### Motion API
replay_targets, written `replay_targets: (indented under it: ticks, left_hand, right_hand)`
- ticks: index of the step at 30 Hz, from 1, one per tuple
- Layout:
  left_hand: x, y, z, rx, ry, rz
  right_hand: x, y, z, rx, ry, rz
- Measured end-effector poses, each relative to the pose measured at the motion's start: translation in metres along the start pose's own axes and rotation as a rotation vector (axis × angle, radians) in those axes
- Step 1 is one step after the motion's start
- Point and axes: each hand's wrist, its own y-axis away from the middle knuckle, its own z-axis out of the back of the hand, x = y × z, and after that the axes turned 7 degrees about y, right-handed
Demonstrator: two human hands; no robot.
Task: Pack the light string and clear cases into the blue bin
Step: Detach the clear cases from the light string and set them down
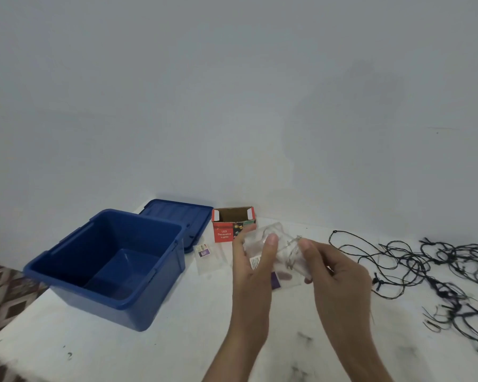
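A clear case point(280, 245) hangs above the table point(177, 340), held between both my hands: my left hand point(255, 274) grips its left side with the thumb pressed on the front, and my right hand point(340, 277) pinches its right end. The case's long axis runs roughly left to right between them. The blue bin point(100, 310) stands open well to the left of the case, so my left hand is the nearer one and the coming move, as I judge it, is a carry leftward and down over the rim. No case or string shows inside the bin yet. I count two clear cases for certain: the one I hold and a second clear case point(209, 256) lying flat just beside the bin's right wall. A purple label under my hands may belong to a third; I cannot tell. There is one light string point(425, 267), a loose black tangle spread on the table to the right, nearer my right hand. One blue lid point(177, 216) lies behind the bin, and one red carton point(226, 230) stands open beside it.
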Motion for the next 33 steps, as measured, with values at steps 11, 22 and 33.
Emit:
replay_targets:
  ticks: [11, 22, 33]
  left_hand:
    - [0.009, 0.005, 0.005, -0.120, -0.018, 0.062]
    - [-0.006, 0.004, 0.010, 0.036, 0.051, 0.252]
    - [-0.011, 0.003, 0.012, 0.037, 0.047, 0.219]
  right_hand:
    - [-0.002, 0.012, 0.003, 0.333, -0.064, -0.058]
    - [-0.014, 0.013, 0.015, 0.329, -0.286, 0.075]
    - [-0.019, 0.024, 0.014, 0.431, 0.151, 0.359]
